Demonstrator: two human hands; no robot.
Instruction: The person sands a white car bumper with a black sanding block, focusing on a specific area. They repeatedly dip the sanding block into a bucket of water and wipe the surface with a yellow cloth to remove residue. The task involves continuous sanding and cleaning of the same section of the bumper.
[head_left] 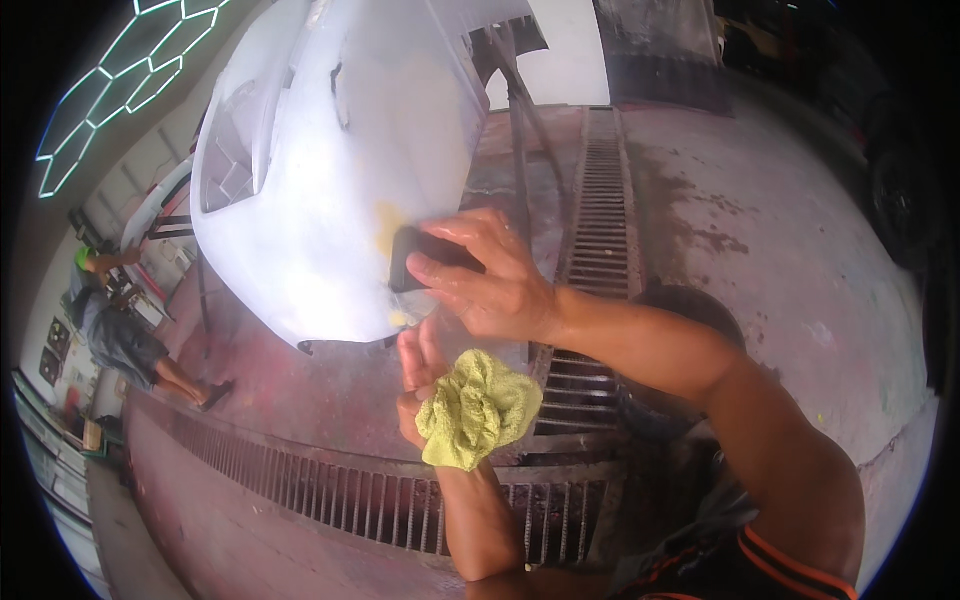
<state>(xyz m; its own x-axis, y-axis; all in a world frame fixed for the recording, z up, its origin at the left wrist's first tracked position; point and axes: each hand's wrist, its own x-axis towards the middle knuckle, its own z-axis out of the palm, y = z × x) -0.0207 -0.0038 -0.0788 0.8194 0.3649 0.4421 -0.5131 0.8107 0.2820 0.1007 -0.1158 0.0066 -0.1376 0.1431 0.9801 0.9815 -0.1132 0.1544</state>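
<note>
Dark block (404, 262) on the white car part (310, 230), cloth (478, 410) close by.
From far off, I have my right hand (490, 278) pinching the block against the part's corner, likely so it sits snug on the curve. My left hand (418, 385) is closed on the yellow cloth, fingertips up by the low edge, maybe to keep the cloth near. Stand legs (517, 150) seem to hold the part up off the floor (780, 200).

One head-worn fisheye view looks down and forward, close above the person's bare right hand (510, 285), facing a white, curved, bumper-shaped panel (300, 240) near its lower corner, reddish concrete floor (340, 400) beyond.
</note>
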